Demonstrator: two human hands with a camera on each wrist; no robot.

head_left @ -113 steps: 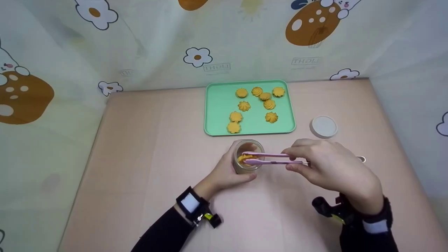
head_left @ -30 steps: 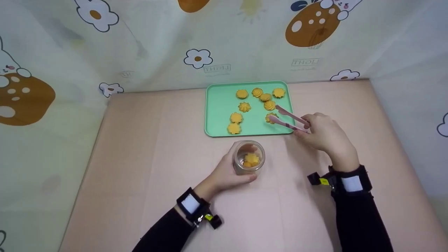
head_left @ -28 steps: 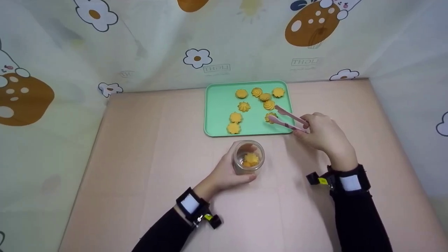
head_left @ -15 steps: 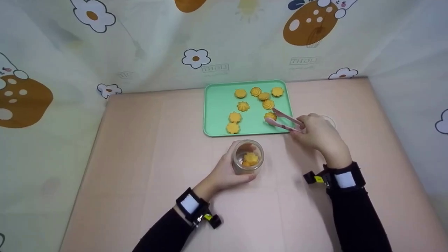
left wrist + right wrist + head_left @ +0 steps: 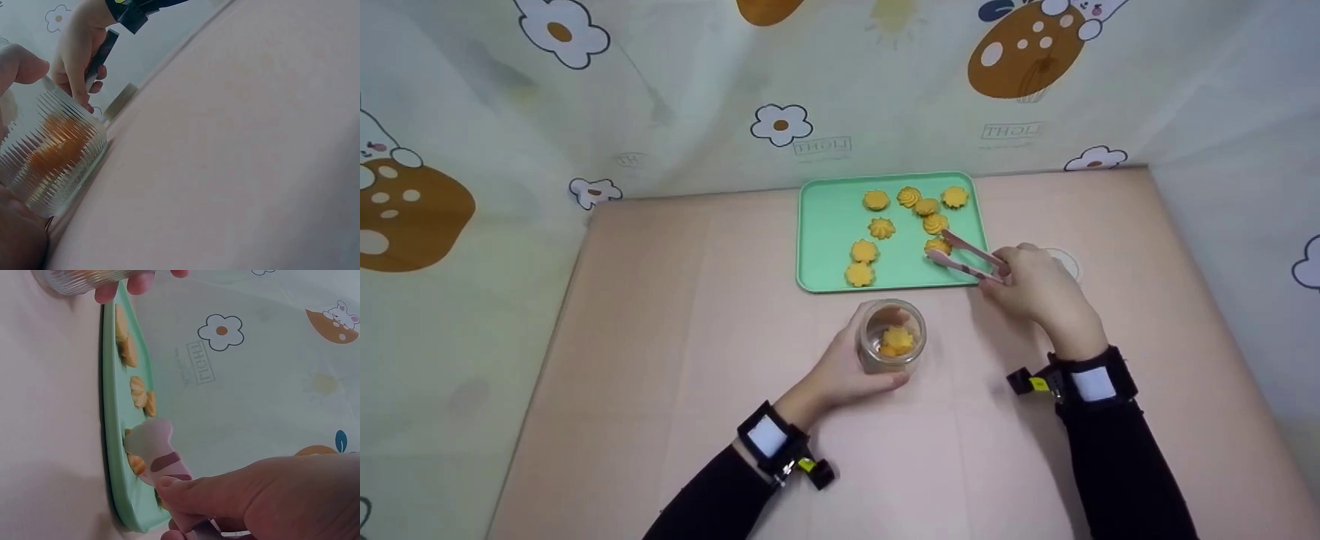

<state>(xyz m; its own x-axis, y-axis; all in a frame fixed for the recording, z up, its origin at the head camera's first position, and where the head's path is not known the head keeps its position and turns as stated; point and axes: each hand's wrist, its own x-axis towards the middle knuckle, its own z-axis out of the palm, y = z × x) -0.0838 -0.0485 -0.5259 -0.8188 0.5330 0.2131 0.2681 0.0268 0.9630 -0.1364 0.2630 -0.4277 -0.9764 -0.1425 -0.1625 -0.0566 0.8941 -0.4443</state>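
Note:
My left hand (image 5: 844,367) is wrapped around a clear ribbed glass jar (image 5: 877,366), whose mouth faces up; a few yellow cookies (image 5: 897,341) lie inside. Pink tongs (image 5: 971,262) are pinched between the thumb and fingers of my right hand (image 5: 1039,289). Their two tips are spread on either side of a flower-shaped cookie (image 5: 937,247) near the right front of the green tray (image 5: 825,232). In the right wrist view, one pink tong tip (image 5: 152,441) covers part of that cookie.
Several more cookies (image 5: 881,228) are spread over the tray. A white lid (image 5: 1065,262) lies on the table (image 5: 675,322) right of the tray, partly behind my right hand. A patterned cloth (image 5: 690,97) hangs along the back and sides.
Since the oldest frame, my right hand has brought the tongs from the jar to the tray, leaving a cookie inside the jar. Lately the tongs have shifted slightly left around another cookie.

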